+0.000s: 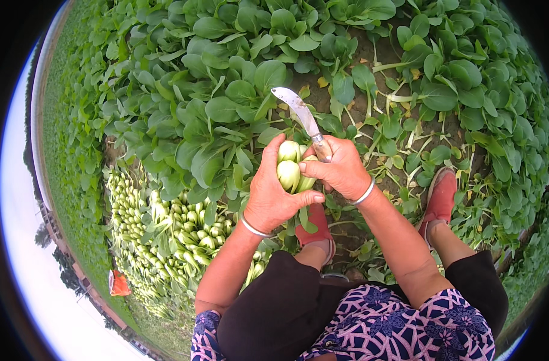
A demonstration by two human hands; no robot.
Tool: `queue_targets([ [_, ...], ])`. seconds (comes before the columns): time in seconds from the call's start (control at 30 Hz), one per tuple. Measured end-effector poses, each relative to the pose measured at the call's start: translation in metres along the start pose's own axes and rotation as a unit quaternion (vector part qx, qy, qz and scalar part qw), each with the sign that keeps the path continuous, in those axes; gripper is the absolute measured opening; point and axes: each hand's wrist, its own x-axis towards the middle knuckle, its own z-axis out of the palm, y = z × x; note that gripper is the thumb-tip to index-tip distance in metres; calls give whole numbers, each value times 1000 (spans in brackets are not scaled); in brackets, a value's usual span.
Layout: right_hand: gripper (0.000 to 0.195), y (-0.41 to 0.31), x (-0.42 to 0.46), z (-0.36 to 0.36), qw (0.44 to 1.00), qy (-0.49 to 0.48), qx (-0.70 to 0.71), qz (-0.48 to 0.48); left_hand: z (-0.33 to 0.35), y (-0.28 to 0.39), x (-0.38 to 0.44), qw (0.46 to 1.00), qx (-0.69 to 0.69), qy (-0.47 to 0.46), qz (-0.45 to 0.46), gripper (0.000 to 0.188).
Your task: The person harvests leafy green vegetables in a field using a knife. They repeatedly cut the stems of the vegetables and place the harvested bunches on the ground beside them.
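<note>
My left hand (272,194) cups a small bunch of bok choy (289,173), its pale green stem bases turned up towards me. Several heads are pressed together there, and their leaves are mostly hidden below. In my right hand (346,169) is a knife (303,115) with a curved, stained metal blade and a wooden handle. The blade points up and away to the left, clear of the bunch. My right thumb touches the bases of the held heads, and the fingers of that hand are partly hidden.
Standing bok choy plants (220,99) fill the ground ahead. Cut heads (175,239) lie in a dense pile at left. Loose leaves and trimmings (405,149) litter the soil at right, near my red shoes (439,194). An orange bag (119,283) lies beyond the pile.
</note>
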Motion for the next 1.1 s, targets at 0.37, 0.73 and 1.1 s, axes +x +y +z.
queue_targets([
  [0.37,35,72,64,-36,962,50,-270,-11,-17,-33,93,832,534,-153,-9,59],
  [0.73,35,73,127,-1,880,78,-465,62,-53,-77,94,876,467,-79,-96,63],
  [1.1,27,69,124,5,833,61,-546,65,-62,-93,92,884,457,-60,-78,70],
])
